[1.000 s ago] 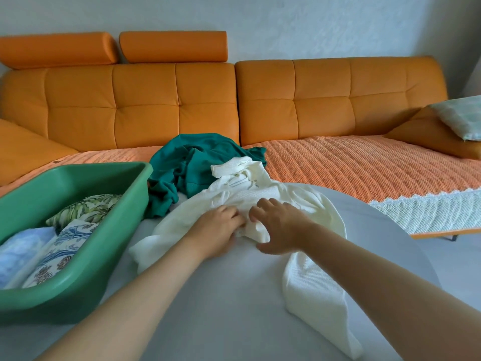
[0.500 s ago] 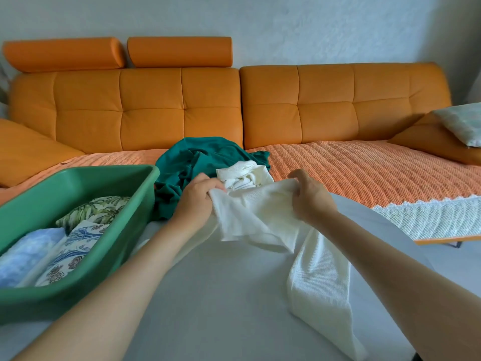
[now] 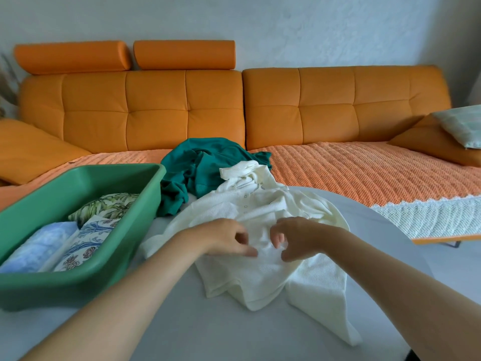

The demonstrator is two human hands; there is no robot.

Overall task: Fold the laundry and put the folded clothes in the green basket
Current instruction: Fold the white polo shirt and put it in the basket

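Observation:
A crumpled white buttoned garment (image 3: 260,212) lies on the round grey table (image 3: 208,324). Part of it trails toward the table's right front edge. My left hand (image 3: 223,241) and my right hand (image 3: 299,238) hover close together over its middle. Their fingers are loosely curled, with a gap between thumb and fingers and no cloth pinched. Behind the white garment sits a bunched teal garment (image 3: 205,168). The green basket (image 3: 78,280) stands at the left on the table. It holds a folded light-blue piece (image 3: 36,248), a blue floral piece (image 3: 86,241) and a green leafy piece (image 3: 104,204).
An orange sofa (image 3: 182,110) with an orange knitted throw (image 3: 364,173) runs behind the table. An orange cushion and a pale checked pillow (image 3: 463,126) lie at its right end. Grey floor (image 3: 458,261) shows to the right of the table.
Half a second ago both hands held the white garment lifted and spread. It now lies on the table, and the hands have come down and closer together, with the cloth released.

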